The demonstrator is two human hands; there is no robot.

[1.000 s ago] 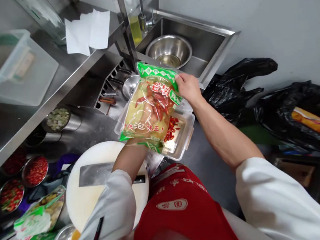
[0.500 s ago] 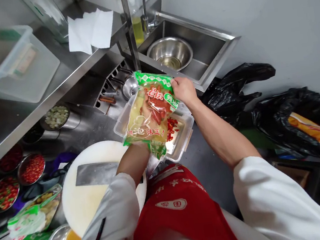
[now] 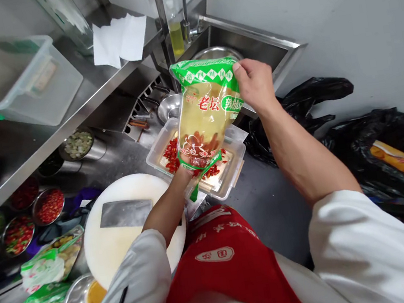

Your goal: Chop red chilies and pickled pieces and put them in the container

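Observation:
My right hand (image 3: 254,81) pinches the upper right corner of a green and clear plastic bag of pickled peppers (image 3: 208,120), holding it up and tilted. Its low end is gripped by my left hand (image 3: 186,169), whose fingers are mostly hidden behind the printed film. Red peppers are gathered toward the bag's lower end, and its upper part holds mostly film and yellowish colour. Directly beneath stands a clear plastic container (image 3: 238,159) with red chilli pieces (image 3: 170,157) in it. A cleaver (image 3: 126,213) lies on the round white cutting board (image 3: 102,256) to the left.
Behind is a sink (image 3: 250,39) with a metal bowl. Metal pots of chopped ingredients (image 3: 49,205) line the left, beneath a steel shelf (image 3: 102,82) carrying a plastic bin (image 3: 43,88). More food bags (image 3: 41,269) lie front left. Black rubbish bags (image 3: 385,146) stand right.
My right hand has risen, lifting the top of the bag so it stands steeper. The peppers inside have slid down toward my left hand, and more chillies show in the container.

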